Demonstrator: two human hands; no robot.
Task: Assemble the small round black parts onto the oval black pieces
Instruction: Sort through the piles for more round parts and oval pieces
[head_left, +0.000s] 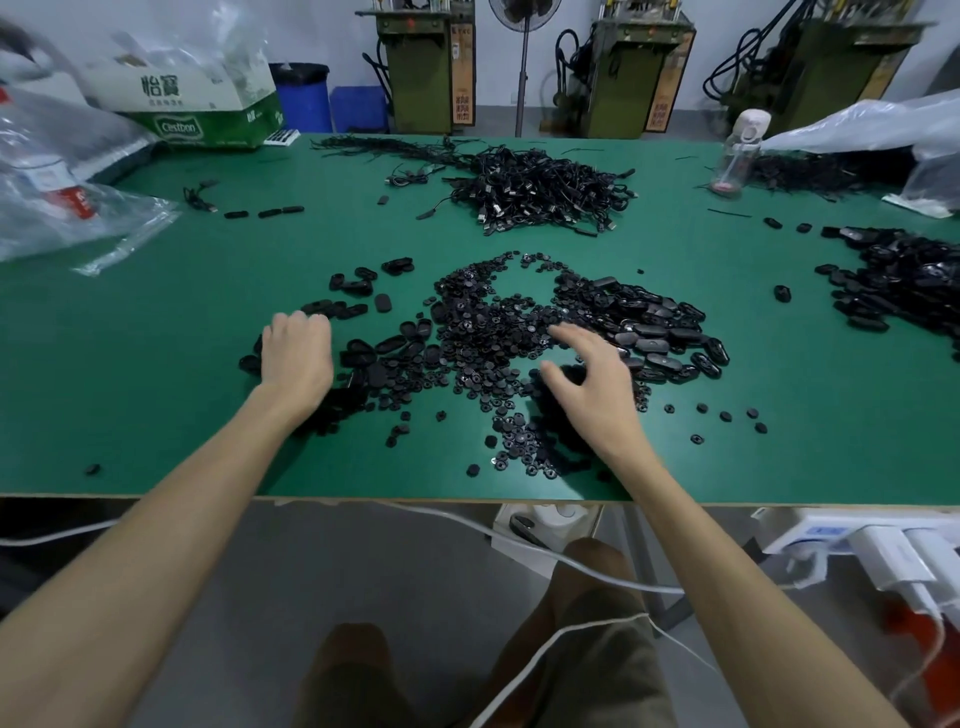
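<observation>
**Hands at the heap**

The right hand, fingers spread apart, hovered over small round black parts. The left hand had fingers curled under; any hold could not be told. Oval black pieces lay heaped beside them on the green bench.

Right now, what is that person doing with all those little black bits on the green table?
A person is working at the green table. The right hand, fingers spread, reaches over the heap of small round black parts. The left hand, fingers curled, is down among oval black pieces on the left; whether it holds one is hidden. More of them lie right of the heap, and a tangle of black cables sits farther back.
</observation>
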